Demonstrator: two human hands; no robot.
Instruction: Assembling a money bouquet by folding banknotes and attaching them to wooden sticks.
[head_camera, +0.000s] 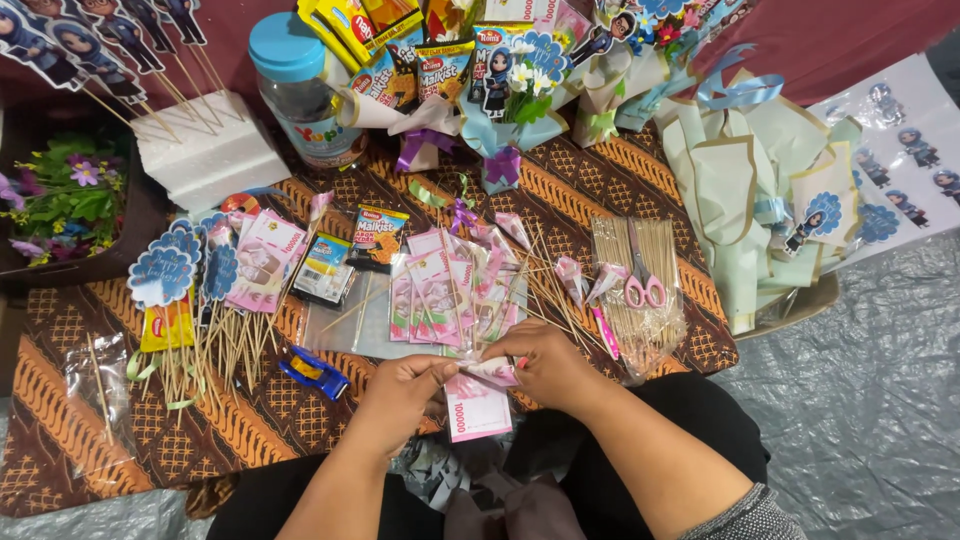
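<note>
Both my hands meet near the front edge of a low table draped in brown batik cloth (120, 420). My left hand (400, 393) and my right hand (548, 365) pinch the same pink paper note (492, 373), which is being folded between the fingertips. A flat pink note (476, 412) lies just under them. Beyond the hands, a pile of pink notes in clear sleeves on wooden skewers (450, 290) is spread over the cloth.
Pink-handled scissors (644, 285) lie on a bag of skewers to the right. A blue stapler (314, 371), snack packets (377, 238), blue paper tags (162, 270), a foam block (205, 155), a blue-lidded jar (300, 85) and wrapped bouquets (500, 110) crowd the table.
</note>
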